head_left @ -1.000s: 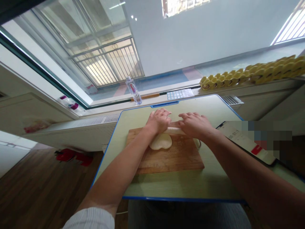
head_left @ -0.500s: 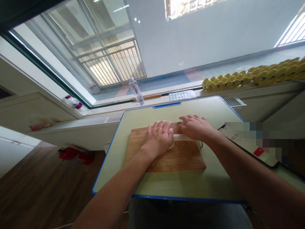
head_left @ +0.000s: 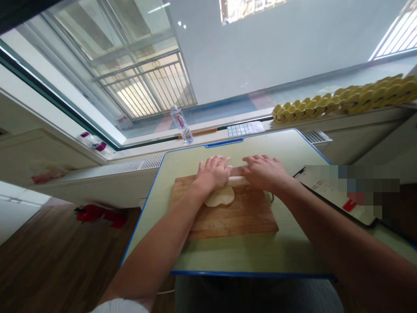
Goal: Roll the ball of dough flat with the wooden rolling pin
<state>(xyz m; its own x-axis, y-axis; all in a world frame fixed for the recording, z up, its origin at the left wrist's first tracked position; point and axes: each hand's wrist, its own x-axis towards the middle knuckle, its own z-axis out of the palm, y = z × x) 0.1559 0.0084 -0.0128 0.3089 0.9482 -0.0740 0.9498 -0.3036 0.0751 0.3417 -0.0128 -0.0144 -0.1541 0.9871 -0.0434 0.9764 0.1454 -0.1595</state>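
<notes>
Flattened pale dough (head_left: 222, 197) with a lobed edge lies on the wooden board (head_left: 246, 214) beside a whitish, crosswise rolling pin (head_left: 239, 179).

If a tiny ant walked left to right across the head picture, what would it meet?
Red things on the dark wooden floor → clear plastic bottle → flat, cream-coloured dough → bare right hand → flat, black-edged device with a pale screen.

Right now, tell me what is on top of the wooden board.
Flattened dough, and a pale rolling pin under the left hand and right hand. The hands and left forearm hide the pin's ends and part of the dough.
</notes>
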